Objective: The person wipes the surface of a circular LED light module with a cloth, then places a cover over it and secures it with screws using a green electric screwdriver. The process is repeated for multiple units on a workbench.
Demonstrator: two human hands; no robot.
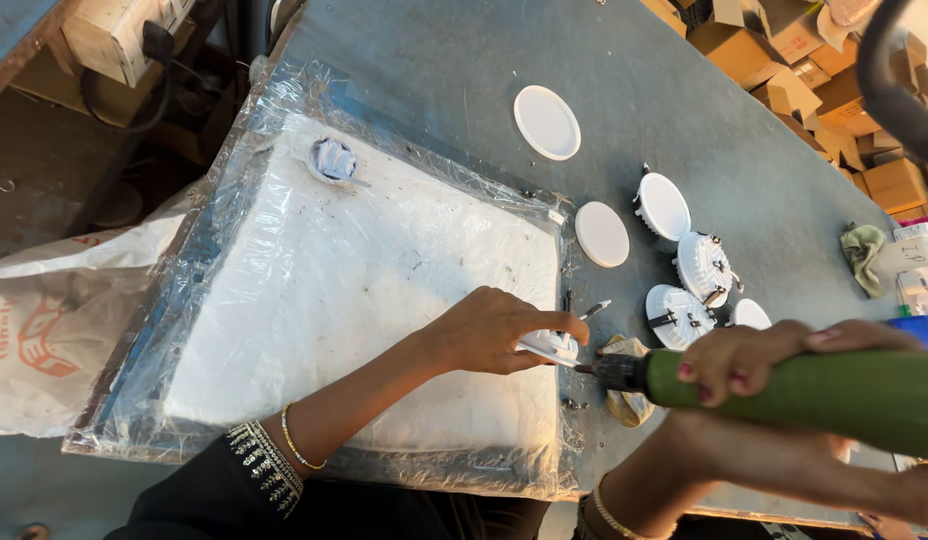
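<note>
Green and cylindrical, the electric screwdriver (794,388) enters from the right edge of the frame, and we see the right hand (759,360) wrapped over its barrel, fingers closed on it. Its dark tip (616,371) points left, toward the centre of the frame, and meets the small white fitting (552,346). The left hand (494,330) presses that fitting down with fingers curled over it, holding it at the right edge of the white foam pad (334,290). The pad is wrapped in clear plastic film (234,130) and fills the centre and left of the frame on the grey table (684,60).

Just above the fitting we note a thin metal bit (595,309) lying loose. Right of centre sit several round white lamp housings (704,265), close together, with two flat white discs (547,122) above and left of them. A crumpled piece of tan material (629,405) lies just under the screwdriver tip. In the upper right corner we see stacked cardboard boxes (784,60), and at the right edge a greenish cloth (864,255). A white printed bag (44,330) hangs at the left edge.
</note>
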